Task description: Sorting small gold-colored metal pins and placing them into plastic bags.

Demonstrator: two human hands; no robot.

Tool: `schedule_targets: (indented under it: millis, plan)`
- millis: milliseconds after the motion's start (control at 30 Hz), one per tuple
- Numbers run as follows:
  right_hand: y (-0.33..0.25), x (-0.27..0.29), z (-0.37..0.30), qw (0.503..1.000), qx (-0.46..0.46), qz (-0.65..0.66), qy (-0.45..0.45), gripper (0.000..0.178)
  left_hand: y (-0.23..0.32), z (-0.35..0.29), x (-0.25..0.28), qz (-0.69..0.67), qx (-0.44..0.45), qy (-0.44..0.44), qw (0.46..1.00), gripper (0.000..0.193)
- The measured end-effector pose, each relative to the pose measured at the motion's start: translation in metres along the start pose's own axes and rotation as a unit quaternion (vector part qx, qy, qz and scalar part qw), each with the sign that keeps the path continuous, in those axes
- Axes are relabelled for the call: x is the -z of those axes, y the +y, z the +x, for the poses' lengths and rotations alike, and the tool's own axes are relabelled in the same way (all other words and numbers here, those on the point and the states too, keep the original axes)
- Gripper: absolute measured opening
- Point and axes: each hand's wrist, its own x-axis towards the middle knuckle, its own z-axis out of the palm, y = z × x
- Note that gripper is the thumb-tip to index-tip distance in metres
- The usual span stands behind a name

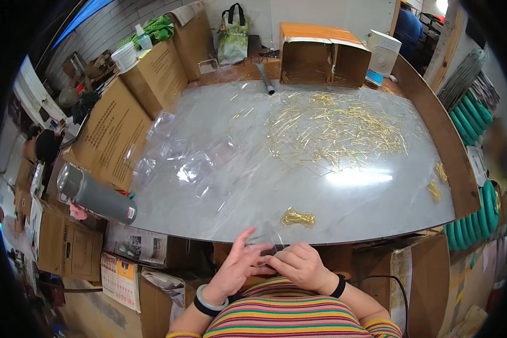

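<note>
Just off the table's front edge, my left hand has its fingers stretched and apart, with the fingertips close to my right hand. The fingers of my right hand are curled in a pinch on a small clear plastic piece, which shows faintly above the hands; I cannot tell whether it is a bag or a box. On the table just beyond lies a bundle of gold metal pins. A wide scatter of loose gold pins covers the far right of the table.
Clear plastic packages lie on the grey table at left. Two small gold bundles sit by the right edge. A grey bottle leans at the left corner. Cardboard boxes line the left; an open box stands behind.
</note>
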Motion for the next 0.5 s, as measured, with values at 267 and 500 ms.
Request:
schedule_targets:
  millis: [267, 500]
  plan:
    - [0.024, 0.018, -0.015, 0.975, -0.193, -0.060, 0.090, 0.044, 0.006, -0.017, 0.029, 0.020, 0.121, -0.028, 0.992, 0.045]
    - [0.041, 0.004, -0.007, 0.969, -0.211, -0.127, -0.014, 0.037, -0.043, 0.006, 0.038, -0.079, 0.208, -0.039, 0.974, 0.051]
